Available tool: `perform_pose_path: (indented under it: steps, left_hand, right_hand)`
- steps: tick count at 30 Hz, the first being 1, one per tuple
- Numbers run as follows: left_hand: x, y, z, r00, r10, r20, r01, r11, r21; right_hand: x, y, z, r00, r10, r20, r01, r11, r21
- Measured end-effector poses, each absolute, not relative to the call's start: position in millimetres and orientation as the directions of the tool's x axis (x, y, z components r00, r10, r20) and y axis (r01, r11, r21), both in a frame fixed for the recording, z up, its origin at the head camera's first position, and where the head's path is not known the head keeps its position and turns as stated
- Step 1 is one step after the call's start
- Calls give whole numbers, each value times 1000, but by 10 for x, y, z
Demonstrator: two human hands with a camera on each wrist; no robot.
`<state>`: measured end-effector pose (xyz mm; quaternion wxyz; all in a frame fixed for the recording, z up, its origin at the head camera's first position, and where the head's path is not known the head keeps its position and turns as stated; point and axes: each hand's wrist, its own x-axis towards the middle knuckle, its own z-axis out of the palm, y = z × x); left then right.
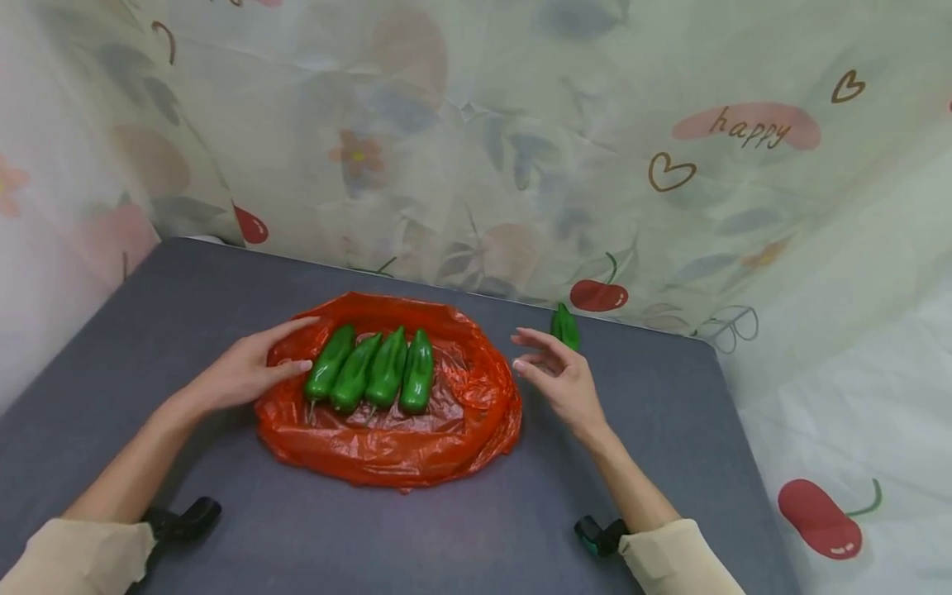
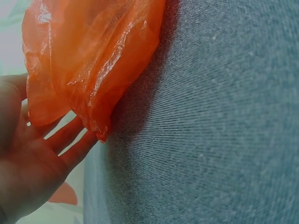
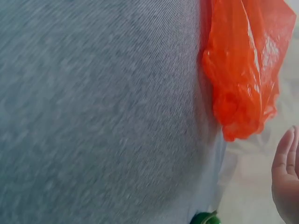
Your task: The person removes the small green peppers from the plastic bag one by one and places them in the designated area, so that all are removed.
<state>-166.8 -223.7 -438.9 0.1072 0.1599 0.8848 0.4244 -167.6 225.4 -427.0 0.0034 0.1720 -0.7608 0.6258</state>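
An orange-red plastic bag (image 1: pixel 357 459) lies spread on the table with its rim rolled back. Inside it, several green peppers (image 1: pixel 387 369) lie side by side, stems toward the near side. My left hand (image 1: pixel 256 364) is at the bag's left edge, thumb and index finger spread over the rim and the thumb tip by the leftmost pepper. In the left wrist view, its other fingers (image 2: pixel 70 135) extend against the outside of the plastic. Just off the bag's right edge, my right hand (image 1: pixel 561 380) hovers with loosely bent fingers, holding nothing.
Another green pepper (image 1: pixel 565 326) lies near the table's back edge, beyond my right hand and partly hidden by it. The dark grey table (image 1: pixel 446 537) meets a patterned curtain (image 1: pixel 476 149) at the back, with more curtain at both sides.
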Motion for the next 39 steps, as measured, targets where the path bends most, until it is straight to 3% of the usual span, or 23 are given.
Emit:
perform_pose_path:
  steps: [19, 39]
  left_hand:
    - [-1666, -2222, -4386, -930, 363, -59, 192, 616, 764]
    - [-1646, -2220, -4398, -930, 363, -56, 185, 595, 782]
  right_hand:
    - [-1659, 1808, -4306, -919, -366, 146, -202, 119, -972]
    - [-1525, 1379, -4089, -918, -395, 36, -175, 320, -931]
